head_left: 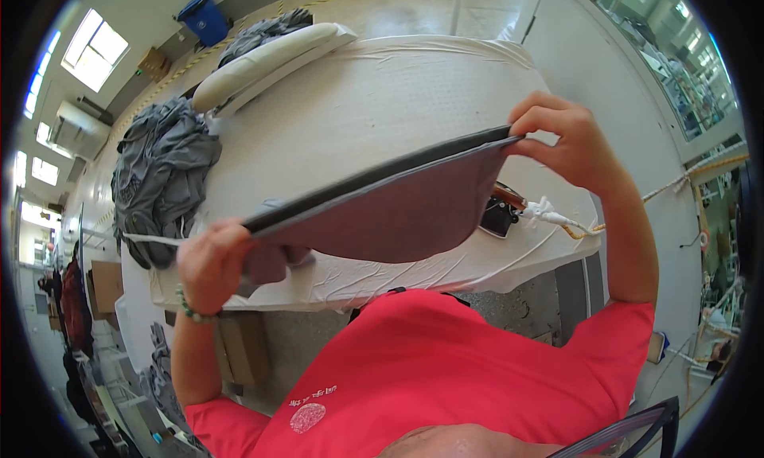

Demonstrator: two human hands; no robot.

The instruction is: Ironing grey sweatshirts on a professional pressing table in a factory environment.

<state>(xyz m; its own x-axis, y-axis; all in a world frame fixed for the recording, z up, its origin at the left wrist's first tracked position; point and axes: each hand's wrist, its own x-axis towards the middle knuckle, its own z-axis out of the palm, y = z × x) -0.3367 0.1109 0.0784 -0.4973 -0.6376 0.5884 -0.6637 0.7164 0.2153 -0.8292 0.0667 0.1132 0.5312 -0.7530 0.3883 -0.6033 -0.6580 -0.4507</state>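
Stretching a piece of dark grey-mauve fabric (398, 207) taut between both hands, the person holds it up above the near edge of the white padded ironing table (382, 100), so its top hem runs as a straight dark band from lower left to upper right. The left hand (213, 263) is clenched on the lower end of that hem, with a loose fold of the cloth bunched beneath the fingers; a beaded bracelet (189, 311) sits on that wrist. The right hand (569, 144) pinches the upper end between thumb and fingertips. Pulling from both ends seems meant to keep the edge flat and even, while the rest of the cloth sags in a smooth curve below it. The fabric looks thin and matte, without print, and darker along the folded hem. Behind it, near the table's right edge, a dark iron-like tool (501, 211) with a white-wrapped cord (549, 213) lies partly hidden. A heap of grey garments (163, 171) rests on the table's left edge, and a long white pressing pad (270, 60) lies at the far left corner
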